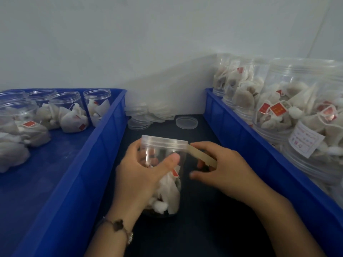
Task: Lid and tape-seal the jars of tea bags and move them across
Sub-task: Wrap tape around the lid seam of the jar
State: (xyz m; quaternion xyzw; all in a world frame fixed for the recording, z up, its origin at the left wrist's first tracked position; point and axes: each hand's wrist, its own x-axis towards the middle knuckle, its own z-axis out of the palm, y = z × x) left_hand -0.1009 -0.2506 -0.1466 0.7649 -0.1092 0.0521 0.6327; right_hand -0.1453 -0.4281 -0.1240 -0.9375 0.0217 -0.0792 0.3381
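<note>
A clear plastic jar (163, 184) with tea bags inside stands on the dark table between two blue crates, and a clear lid (164, 140) is on it. My left hand (141, 175) grips the jar from the left, thumb across its front. My right hand (219, 167) holds a strip of tan tape (202, 156); one end of the strip meets the lid's right edge. The tape roll itself is hidden.
The left blue crate (104, 138) holds several open jars with tea bags. The right blue crate (259, 156) is packed with lidded jars. Stacks of spare clear lids (141, 121) and one single lid (186, 122) lie at the back by the white wall.
</note>
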